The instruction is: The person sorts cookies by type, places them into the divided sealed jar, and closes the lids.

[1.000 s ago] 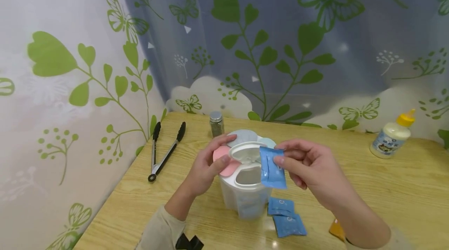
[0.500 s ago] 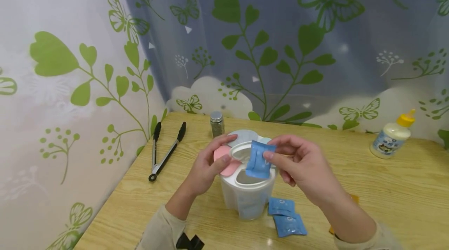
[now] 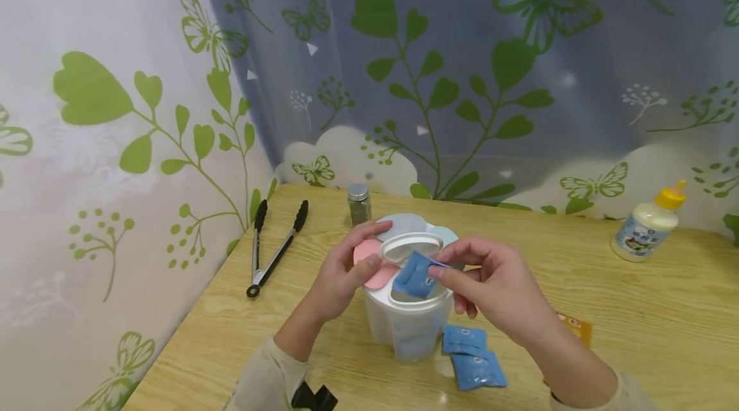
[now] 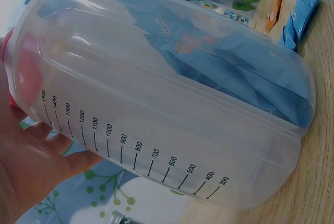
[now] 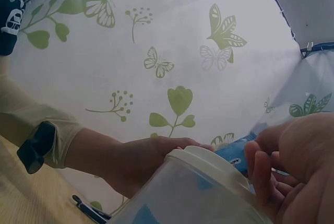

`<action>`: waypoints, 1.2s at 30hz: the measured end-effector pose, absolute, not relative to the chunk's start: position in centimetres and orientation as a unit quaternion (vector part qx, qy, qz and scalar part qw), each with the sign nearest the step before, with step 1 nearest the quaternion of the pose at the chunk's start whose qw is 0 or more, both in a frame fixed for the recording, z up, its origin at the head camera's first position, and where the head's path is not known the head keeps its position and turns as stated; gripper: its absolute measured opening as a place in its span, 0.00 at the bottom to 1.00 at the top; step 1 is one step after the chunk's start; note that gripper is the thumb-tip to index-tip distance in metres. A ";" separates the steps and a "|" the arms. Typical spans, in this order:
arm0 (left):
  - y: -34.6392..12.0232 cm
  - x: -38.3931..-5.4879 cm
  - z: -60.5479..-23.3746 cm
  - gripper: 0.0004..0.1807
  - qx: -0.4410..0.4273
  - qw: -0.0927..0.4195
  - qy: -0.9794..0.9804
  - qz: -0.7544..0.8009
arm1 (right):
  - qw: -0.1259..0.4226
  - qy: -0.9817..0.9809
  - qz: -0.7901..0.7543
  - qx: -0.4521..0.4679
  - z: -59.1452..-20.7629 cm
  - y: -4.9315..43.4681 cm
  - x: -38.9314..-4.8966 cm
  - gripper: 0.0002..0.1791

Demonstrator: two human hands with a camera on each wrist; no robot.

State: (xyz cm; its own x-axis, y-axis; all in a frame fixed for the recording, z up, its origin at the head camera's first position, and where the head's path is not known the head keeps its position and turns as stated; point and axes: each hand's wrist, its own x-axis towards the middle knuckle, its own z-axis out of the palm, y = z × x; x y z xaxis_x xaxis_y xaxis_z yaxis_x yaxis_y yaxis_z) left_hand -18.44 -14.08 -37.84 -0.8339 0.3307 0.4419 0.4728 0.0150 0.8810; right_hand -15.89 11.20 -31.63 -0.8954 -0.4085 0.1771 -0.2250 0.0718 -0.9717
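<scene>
Pinching the blue packet (image 3: 414,275) with the right hand (image 3: 493,286), just lowered and tilted over the opening (image 3: 418,305) at the lid's 5 o'clock, seemingly lined up with that compartment; gripping the container (image 3: 380,324) at 9 o'clock with the left hand (image 3: 343,273). Hard to tell "over the rim" from "inside"; unable to see all of the orange packet (image 3: 580,329) at 3 o'clock, behind the right forearm (image 3: 568,360).
</scene>
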 end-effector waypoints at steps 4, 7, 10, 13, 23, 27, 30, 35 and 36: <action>-14.1 -18.4 -37.6 0.27 -0.280 0.055 -0.713 -0.640 | 0.074 0.729 -0.644 -0.218 -31.9 11.4 -16.0 0.08; -14.1 -18.4 -37.6 0.27 -0.277 0.057 -0.717 -0.637 | 0.071 0.726 -0.647 -0.223 -32.0 11.6 -16.2 0.08; -14.1 -18.4 -37.6 0.27 -0.273 0.055 -0.720 -0.636 | 0.074 0.719 -0.651 -0.232 -32.1 11.7 -16.3 0.07; -14.1 -18.4 -37.6 0.27 -0.272 0.054 -0.720 -0.636 | 0.081 0.706 -0.659 -0.245 -32.3 11.8 -16.3 0.06; -14.1 -18.4 -37.9 0.27 -0.278 0.058 -0.713 -0.641 | 0.086 0.688 -0.672 -0.259 -32.9 12.6 -16.4 0.06; -14.1 -18.5 -38.0 0.27 -0.280 0.059 -0.712 -0.641 | 0.083 0.696 -0.668 -0.249 -33.1 13.3 -16.4 0.07; -14.0 -18.5 -37.9 0.27 -0.278 0.058 -0.712 -0.642 | 0.086 0.695 -0.670 -0.247 -33.3 13.9 -16.4 0.08; -14.0 -18.4 -37.8 0.27 -0.278 0.051 -0.711 -0.644 | 0.087 0.706 -0.665 -0.227 -33.8 14.9 -16.2 0.09; -13.9 -18.4 -37.8 0.28 -0.279 0.051 -0.710 -0.645 | 0.085 0.710 -0.663 -0.221 -33.9 15.2 -16.1 0.09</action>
State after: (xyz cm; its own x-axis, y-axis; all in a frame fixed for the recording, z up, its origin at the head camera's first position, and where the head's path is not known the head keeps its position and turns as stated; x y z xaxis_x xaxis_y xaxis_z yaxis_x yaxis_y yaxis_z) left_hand -18.41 -13.94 -37.80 -0.8396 0.3303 0.4312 0.4610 0.0135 0.8873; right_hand -16.12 15.17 -33.90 -0.8878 -0.4269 0.1717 -0.2007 0.0235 -0.9794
